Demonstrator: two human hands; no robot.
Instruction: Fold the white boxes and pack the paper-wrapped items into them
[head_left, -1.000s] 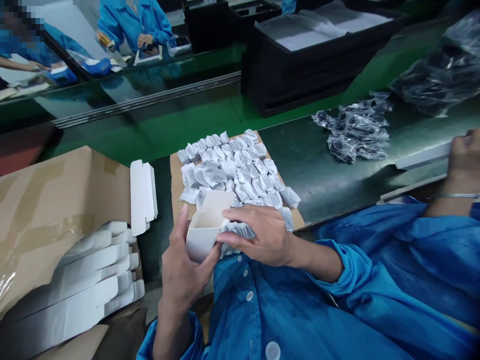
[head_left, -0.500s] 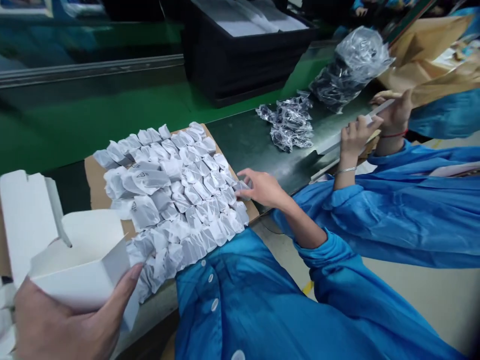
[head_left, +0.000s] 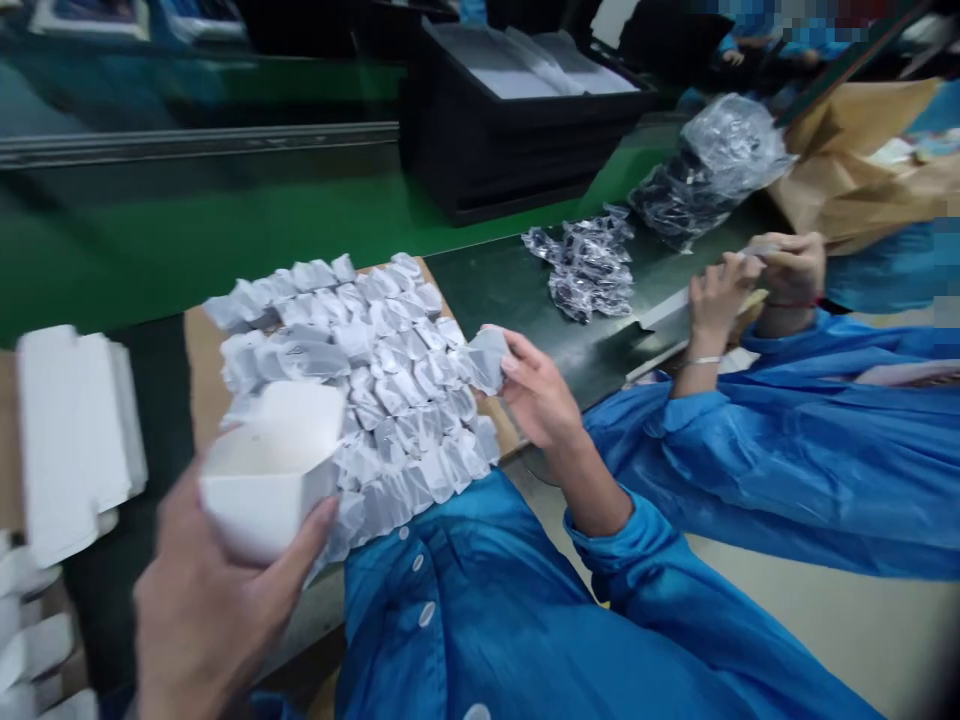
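My left hand (head_left: pixel 217 590) is wrapped round a small white cardboard box (head_left: pixel 262 500), its top open and a flap raised. What lies inside the box is too blurred to make out. My right hand (head_left: pixel 544 395) pinches a small packet in frosted white wrapping (head_left: pixel 487 358), held just above the right edge of many similar wrapped packets (head_left: pixel 405 385). These sit in tight rows on a brown cardboard sheet (head_left: pixel 206 365) in front of me.
Flattened white boxes (head_left: pixel 67 440) lie at the left, with more white pieces (head_left: pixel 37 640) below. Beyond the rows stand a black bin (head_left: pixel 517 150), clear-bagged dark items (head_left: pixel 589 265) and a large plastic bag (head_left: pixel 727 150). A co-worker's hands (head_left: pixel 750 285) work at the right.
My right hand has lifted a wrapped packet from the right end of the rows. My left hand has brought the box rightward, closer to the rows. The view has shifted slightly.
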